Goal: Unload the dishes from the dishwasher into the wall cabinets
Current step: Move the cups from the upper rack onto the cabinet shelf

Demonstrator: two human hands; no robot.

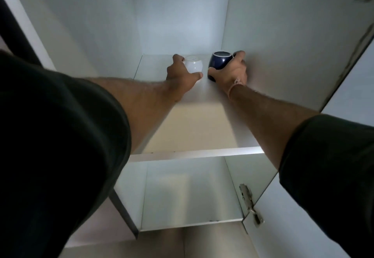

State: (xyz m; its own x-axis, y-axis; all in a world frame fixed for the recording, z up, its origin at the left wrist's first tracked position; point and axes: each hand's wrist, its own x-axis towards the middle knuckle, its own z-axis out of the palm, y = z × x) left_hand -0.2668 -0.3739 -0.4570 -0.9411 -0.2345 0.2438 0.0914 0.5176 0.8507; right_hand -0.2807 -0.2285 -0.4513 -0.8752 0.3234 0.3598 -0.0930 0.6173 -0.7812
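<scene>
Both arms reach deep into a white wall cabinet, onto its upper shelf (194, 120). My left hand (180, 73) grips a white cup (193, 65) that stands upside down near the back of the shelf. Just to its right, my right hand (232, 71) grips a dark blue cup (219, 60), also upside down, close to the cabinet's right wall. The two cups stand side by side with a small gap between them.
The shelf's front edge (198, 154) runs across the middle of the view. A lower shelf (188, 197) lies beneath it. The open cabinet door with its metal hinge (250, 203) hangs at the right. A dark frame borders the left side.
</scene>
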